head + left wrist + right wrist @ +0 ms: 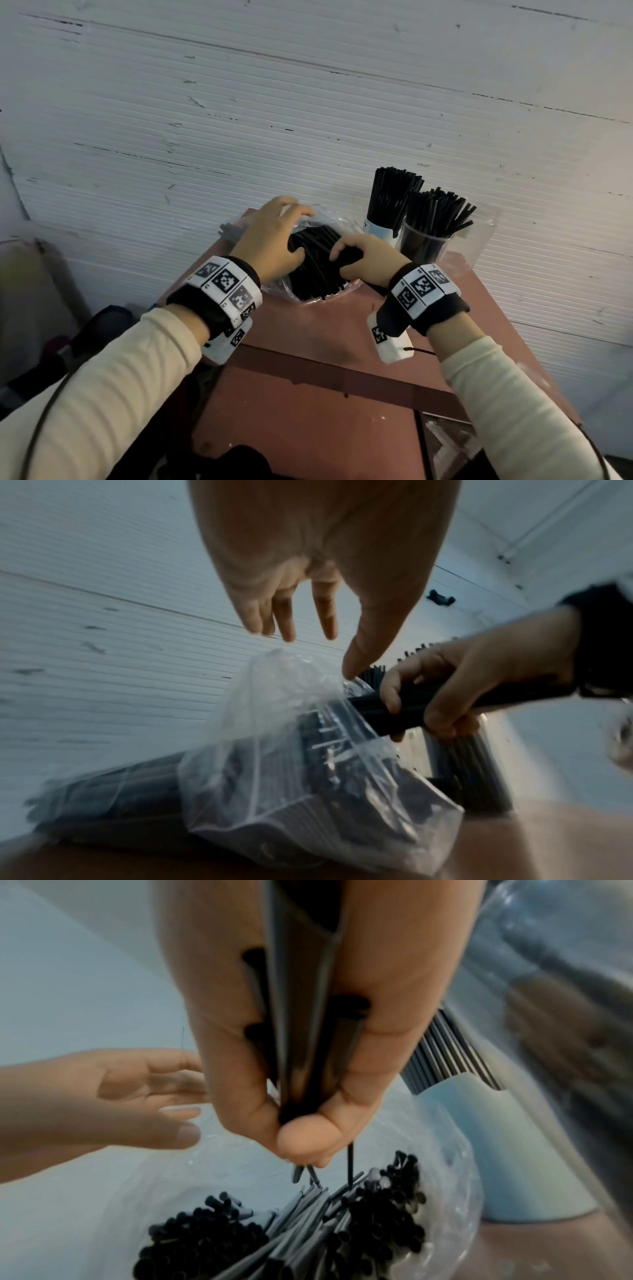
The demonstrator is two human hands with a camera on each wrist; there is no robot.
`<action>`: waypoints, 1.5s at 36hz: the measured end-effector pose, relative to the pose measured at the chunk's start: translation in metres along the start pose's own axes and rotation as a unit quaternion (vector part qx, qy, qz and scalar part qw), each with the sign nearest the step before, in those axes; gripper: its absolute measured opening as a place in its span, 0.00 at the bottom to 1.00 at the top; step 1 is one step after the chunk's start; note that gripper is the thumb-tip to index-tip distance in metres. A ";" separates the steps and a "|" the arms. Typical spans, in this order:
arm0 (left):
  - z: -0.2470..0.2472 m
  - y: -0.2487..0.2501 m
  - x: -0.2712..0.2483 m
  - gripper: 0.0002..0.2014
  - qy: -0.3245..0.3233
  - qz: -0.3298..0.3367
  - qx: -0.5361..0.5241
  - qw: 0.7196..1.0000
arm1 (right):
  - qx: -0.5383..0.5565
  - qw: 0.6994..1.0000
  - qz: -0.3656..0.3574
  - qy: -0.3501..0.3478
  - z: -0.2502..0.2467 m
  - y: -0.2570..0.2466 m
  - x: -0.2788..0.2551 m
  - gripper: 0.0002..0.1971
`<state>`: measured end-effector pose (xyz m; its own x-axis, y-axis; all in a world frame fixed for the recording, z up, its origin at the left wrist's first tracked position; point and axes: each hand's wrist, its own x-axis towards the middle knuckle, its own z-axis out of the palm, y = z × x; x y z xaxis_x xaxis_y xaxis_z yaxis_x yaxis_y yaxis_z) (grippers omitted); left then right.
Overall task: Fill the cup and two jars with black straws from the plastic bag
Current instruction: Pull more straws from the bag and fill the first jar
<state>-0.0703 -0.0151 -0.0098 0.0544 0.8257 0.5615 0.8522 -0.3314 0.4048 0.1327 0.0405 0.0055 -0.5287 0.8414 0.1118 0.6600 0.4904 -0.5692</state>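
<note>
The bag (310, 270) lies on the bench (329, 329), packed with straws (318, 263). Behind it the cup (378, 229) and a jar (424, 241) stand side by side, both full of straws. My right hand (363, 260) curls round a bunch inside the bag. My left hand (270, 236) hovers flat over the bag, fingers straight.

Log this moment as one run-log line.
right hand: grips straw bunch | left hand: open on plastic bag | cup, jar: filled
</note>
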 end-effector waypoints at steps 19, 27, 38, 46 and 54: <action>0.052 0.083 0.046 0.11 -0.118 0.084 0.020 0.989 | -0.014 0.997 -0.073 0.000 -0.078 -0.003 -0.081 0.18; 0.055 0.112 0.048 0.14 -0.101 -0.040 -0.200 0.974 | 0.047 0.952 -0.166 0.254 -0.122 -0.017 -0.101 0.18; 0.087 0.129 0.027 0.21 -0.172 -0.099 -0.419 0.886 | -0.121 0.961 -0.139 0.204 -0.087 -0.013 -0.076 0.15; 0.088 0.123 0.027 0.05 -0.168 -0.097 -0.417 0.888 | -0.060 0.957 -0.176 0.221 -0.073 -0.005 -0.072 0.15; 0.083 0.123 0.027 0.08 -0.194 -0.094 -0.416 0.883 | -0.077 0.957 -0.167 0.222 -0.070 -0.003 -0.062 0.12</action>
<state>0.0791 0.0046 -0.0050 0.2656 0.9423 0.2037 0.1962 -0.2597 0.9456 0.2011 0.0028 0.0577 -0.4672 0.6287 0.6217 0.5832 0.7476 -0.3177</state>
